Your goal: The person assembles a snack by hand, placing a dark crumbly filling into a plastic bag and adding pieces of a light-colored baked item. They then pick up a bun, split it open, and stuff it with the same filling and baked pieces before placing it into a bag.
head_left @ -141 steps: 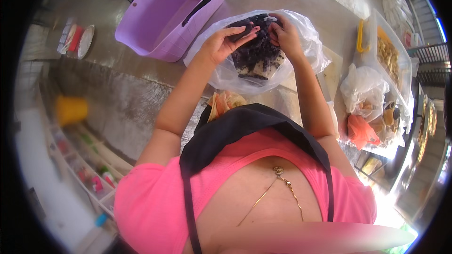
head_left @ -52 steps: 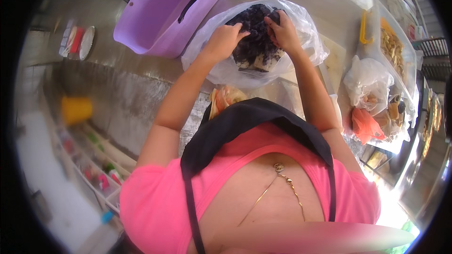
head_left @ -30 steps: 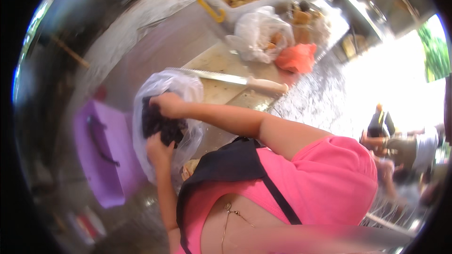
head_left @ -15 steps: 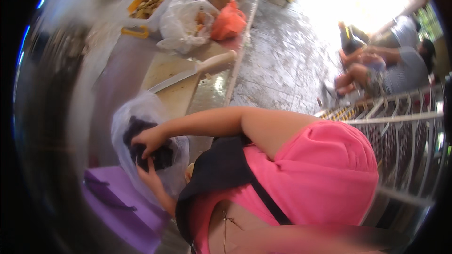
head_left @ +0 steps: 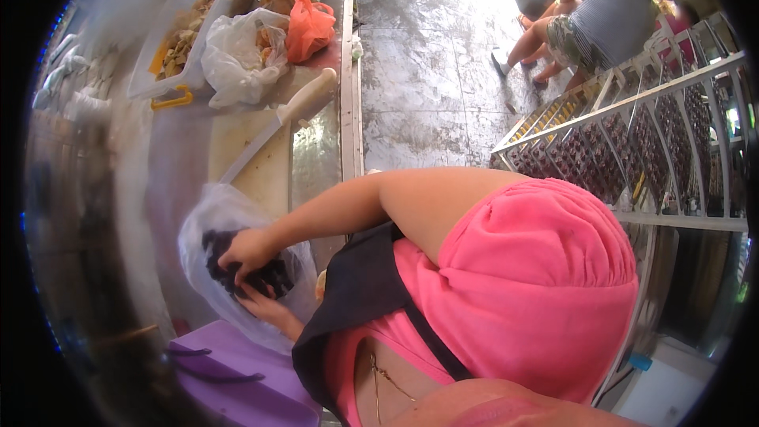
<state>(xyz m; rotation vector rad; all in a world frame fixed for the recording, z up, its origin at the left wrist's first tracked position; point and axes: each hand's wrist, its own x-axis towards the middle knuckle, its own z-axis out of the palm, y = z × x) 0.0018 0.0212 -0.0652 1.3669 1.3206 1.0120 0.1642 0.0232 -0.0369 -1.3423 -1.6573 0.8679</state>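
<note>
Both my hands are inside a translucent plastic bag (head_left: 194, 225) that holds a heap of dark, nearly black strip-like pieces (head_left: 273, 277). My right hand (head_left: 248, 253) reaches in from above with fingers curled into the heap. Lower down, my left hand (head_left: 267, 308) presses against the near side of the same pieces; some of its fingers are hidden by them. Just beyond the bag, a large knife (head_left: 304, 101) with a pale handle lies across a cutting board (head_left: 265, 170). A purple bag (head_left: 237, 356) with dark handles stands against the plastic bag.
Farther along the table are a plastic tub of brownish pieces (head_left: 198, 63), a yellow handle (head_left: 172, 99), a white plastic bag (head_left: 241, 51) and a red bag (head_left: 308, 28). A rack of dark items (head_left: 632, 138) stands at right; a person (head_left: 605, 20) bends over behind it.
The view has turned, so the table things sit farther left and the rack shows more fully. Both hands stay in the bag, with the fingers shifted slightly among the dark pieces.
</note>
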